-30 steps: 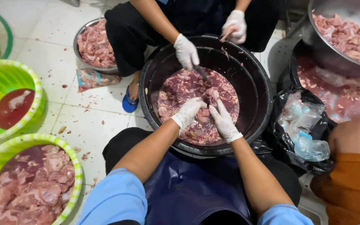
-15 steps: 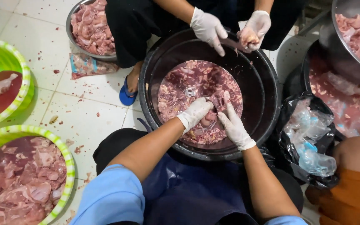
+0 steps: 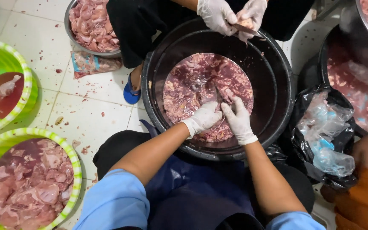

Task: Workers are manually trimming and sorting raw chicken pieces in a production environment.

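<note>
A big black tub (image 3: pixel 277 76) on the tiled floor holds a layer of raw meat pieces (image 3: pixel 188 81) in reddish liquid. Both my hands wear white gloves and reach into it. My left hand (image 3: pixel 204 118) presses on the meat near the tub's near side, fingers curled into it. My right hand (image 3: pixel 237 119) lies right beside it, fingers spread on the meat. Across the tub, another person's gloved hands (image 3: pixel 231 15) hold a knife (image 3: pixel 247 30) and a piece of meat over the far rim.
A green bowl (image 3: pixel 71 162) of raw meat sits at bottom left, another green bowl (image 3: pixel 26 85) with red liquid above it. A metal bowl (image 3: pixel 91 25) of meat is at top left. A black bag (image 3: pixel 320 132) of plastic wrappers lies right, near more meat tubs.
The view has tilted so the tub sits higher and more central. My hands keep working the meat in the same spot. The other person's hands have lifted to the far rim with the knife.
</note>
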